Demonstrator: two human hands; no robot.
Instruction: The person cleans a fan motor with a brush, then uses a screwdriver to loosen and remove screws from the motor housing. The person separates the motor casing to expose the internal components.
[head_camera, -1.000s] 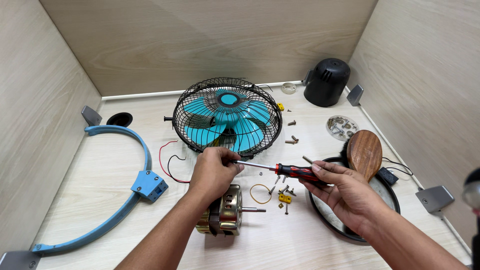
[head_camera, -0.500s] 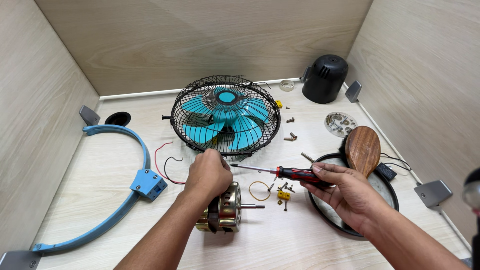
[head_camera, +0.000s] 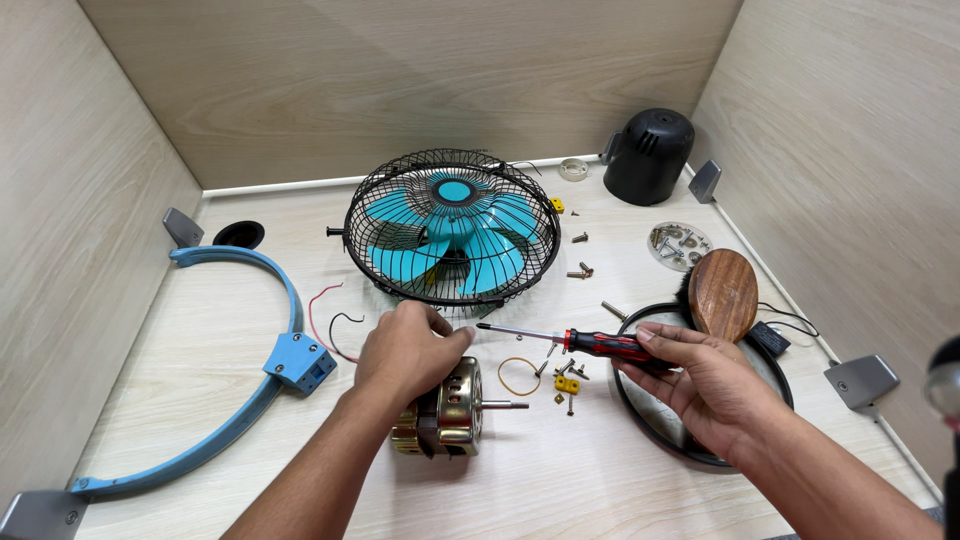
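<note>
My left hand (head_camera: 408, 350) rests on top of a brass-coloured fan motor (head_camera: 452, 410) with a steel shaft pointing right, fingers closed over its casing. My right hand (head_camera: 700, 375) grips the red-and-black handle of a screwdriver (head_camera: 570, 340), whose shaft points left, its tip just right of my left fingers. Behind them stands a black wire cage with a turquoise fan blade (head_camera: 452, 238) inside. Red and black wires (head_camera: 325, 320) trail left from the motor.
A blue curved fan bracket (head_camera: 285, 350) lies at the left. Loose screws, yellow pieces (head_camera: 567, 383) and a rubber band (head_camera: 519, 375) lie beside the motor. At the right are a black round grille (head_camera: 650, 420), a wooden brush (head_camera: 722, 293), a screw dish (head_camera: 679, 244) and a black motor cover (head_camera: 650, 156).
My left hand has shifted slightly down onto the motor. The screwdriver has stayed nearly level, its tip a little nearer my left fingers.
</note>
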